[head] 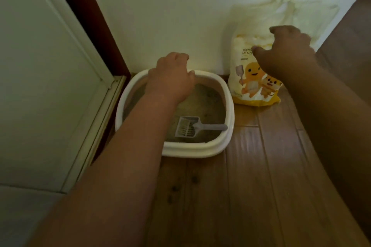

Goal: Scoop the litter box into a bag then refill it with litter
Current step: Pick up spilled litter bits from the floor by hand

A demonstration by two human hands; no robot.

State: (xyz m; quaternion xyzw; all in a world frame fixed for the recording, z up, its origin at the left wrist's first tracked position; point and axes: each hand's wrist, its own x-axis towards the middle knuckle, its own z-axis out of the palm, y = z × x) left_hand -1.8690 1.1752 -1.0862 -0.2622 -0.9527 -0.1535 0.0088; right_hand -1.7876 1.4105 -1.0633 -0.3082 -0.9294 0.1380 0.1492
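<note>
Litter box [217, 147] was smooth white plastic; scoop [190, 126] matt grey plastic; litter bag [251, 78] glossy film; floor [261, 166] polished wood.

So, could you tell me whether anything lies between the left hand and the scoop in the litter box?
Nothing visible does. The left hand hovers over the far rim of the litter box; the scoop lies uncovered on the litter nearer the person, its handle pointing right.
</note>
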